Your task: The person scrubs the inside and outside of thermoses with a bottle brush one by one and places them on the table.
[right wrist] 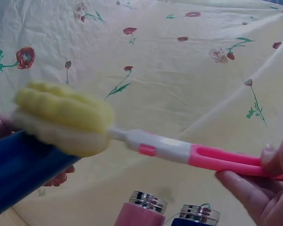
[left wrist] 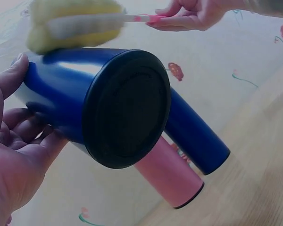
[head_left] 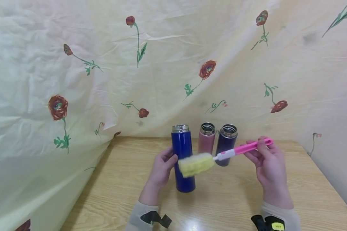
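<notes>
My left hand grips a tall blue thermos bottle around its side. Its mouth has a bare steel rim and no lid; the dark base faces the left wrist camera. Between thumb and fingers, my right hand pinches the pink end of a bottle brush. The brush's yellow and white sponge head lies across the front of the blue bottle, overlapping its side in the head view. In the right wrist view the sponge head also overlaps the bottle's side.
Behind the hands, a pink bottle and a dark blue bottle stand lidless side by side on the wooden table. A flowered cloth hangs behind the table and along its left side.
</notes>
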Tool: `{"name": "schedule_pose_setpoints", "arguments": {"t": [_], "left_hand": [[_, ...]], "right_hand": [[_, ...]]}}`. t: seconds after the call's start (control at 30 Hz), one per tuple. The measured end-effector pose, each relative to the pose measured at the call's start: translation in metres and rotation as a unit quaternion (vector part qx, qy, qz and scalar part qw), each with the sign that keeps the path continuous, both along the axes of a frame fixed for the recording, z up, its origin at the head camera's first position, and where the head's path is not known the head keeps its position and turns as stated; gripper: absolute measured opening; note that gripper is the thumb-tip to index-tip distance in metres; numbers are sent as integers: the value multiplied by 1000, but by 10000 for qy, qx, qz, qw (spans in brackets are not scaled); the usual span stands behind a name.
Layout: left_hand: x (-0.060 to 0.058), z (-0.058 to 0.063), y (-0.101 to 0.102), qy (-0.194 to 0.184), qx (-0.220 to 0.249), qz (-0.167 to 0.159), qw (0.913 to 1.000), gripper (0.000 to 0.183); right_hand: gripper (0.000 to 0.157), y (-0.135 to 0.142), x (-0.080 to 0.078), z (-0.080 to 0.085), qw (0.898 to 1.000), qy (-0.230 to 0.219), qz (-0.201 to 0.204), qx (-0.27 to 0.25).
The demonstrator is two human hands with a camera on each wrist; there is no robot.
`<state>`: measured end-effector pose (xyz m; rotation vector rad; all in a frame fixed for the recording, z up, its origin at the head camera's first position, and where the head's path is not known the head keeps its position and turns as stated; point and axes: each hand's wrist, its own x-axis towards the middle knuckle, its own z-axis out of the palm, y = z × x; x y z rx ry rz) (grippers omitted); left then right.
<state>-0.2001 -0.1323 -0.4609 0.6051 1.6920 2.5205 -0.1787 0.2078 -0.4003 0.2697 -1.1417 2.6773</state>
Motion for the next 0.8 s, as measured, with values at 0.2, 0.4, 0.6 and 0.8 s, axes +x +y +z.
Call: {"name": "schedule_pose_setpoints", "arguments": {"t": [0.2, 0.4, 0.6, 0.8], "left_hand": [[-2, 0, -3, 101, 198, -36, 9997, 62], [-3, -1, -4, 197, 180, -70, 9996, 56], [-3, -2, -2, 244, 209, -244, 9992, 53], [-1, -3, 3, 303, 144, -450, 9984, 45]], "right_hand": [[10, 3, -1, -6, 9887, 144, 466, 1420], [12, 4, -2, -6, 9771, 215, 685, 2001], [8, 3, -1, -4, 9914, 193, 446, 1213], [11, 5, 1, 0, 9938, -37, 21, -1114]]}}
